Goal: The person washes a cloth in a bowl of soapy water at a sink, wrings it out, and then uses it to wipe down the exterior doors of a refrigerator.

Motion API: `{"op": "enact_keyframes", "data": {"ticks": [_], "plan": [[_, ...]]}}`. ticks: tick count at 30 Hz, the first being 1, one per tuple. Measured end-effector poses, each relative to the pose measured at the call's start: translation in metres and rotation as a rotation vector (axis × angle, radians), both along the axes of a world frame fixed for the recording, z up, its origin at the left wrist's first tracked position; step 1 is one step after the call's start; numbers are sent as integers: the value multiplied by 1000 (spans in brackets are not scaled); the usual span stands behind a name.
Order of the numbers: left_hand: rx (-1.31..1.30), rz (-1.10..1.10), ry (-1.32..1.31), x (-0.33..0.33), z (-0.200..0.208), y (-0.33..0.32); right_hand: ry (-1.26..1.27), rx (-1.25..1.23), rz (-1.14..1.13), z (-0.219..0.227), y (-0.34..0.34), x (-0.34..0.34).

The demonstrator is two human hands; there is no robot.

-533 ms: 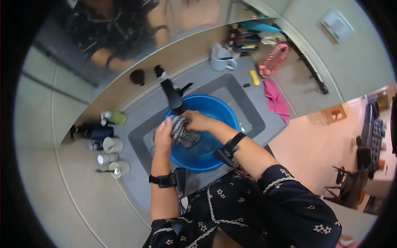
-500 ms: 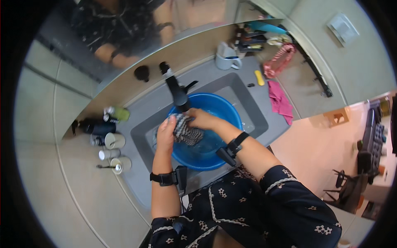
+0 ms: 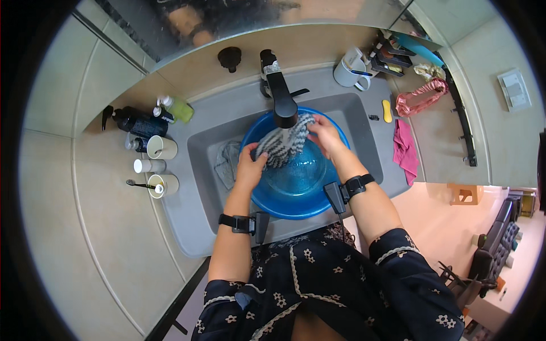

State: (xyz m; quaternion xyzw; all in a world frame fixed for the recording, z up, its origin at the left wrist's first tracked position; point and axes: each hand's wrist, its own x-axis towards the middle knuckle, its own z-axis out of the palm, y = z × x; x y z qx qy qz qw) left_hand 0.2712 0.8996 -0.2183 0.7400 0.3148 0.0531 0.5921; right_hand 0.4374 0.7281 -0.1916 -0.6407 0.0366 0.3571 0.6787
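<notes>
- A grey washstand (image 3: 181, 227) in a tiled room lay around both hands, its sink (image 3: 364, 142) holding a blue basin (image 3: 327, 193) beneath them.
- The left hand (image 3: 250, 169) pinched the near left edge of a striped cloth (image 3: 278, 149) between thumb and fingers; the right hand (image 3: 327, 136) pinched its far right end, so the cloth stretched between the two, over the basin.
- Above the cloth, between the hands and beyond them, stood the black tap (image 3: 281, 99); a pale streak under its spout was probably running water.
- Water striking the taut fabric could have splashed back toward the forearms, wetting the strapped devices (image 3: 344, 190) just behind the hands.
- A wet edge could have slipped from either pinch if pulled hard, dropping the cloth into the basin below.
- The right hand's fingers were near the spout, and lifting could have knocked them against it.
- Left of the left hand, a grey cloth (image 3: 226, 162) lay in the sink, outside the basin.
</notes>
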Motion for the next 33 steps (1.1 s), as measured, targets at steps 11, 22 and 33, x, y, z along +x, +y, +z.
{"op": "enact_keyframes", "data": {"ticks": [11,22,33], "plan": [[-866,458,184,2,-19,-40,-373,-772,411,-116,9,12],[-1660,660,15,8,-55,-39,-584,-404,666,-103,49,-86],[-1511,901,-42,28,-52,-84,-573,-714,801,-16,31,-79]]}}
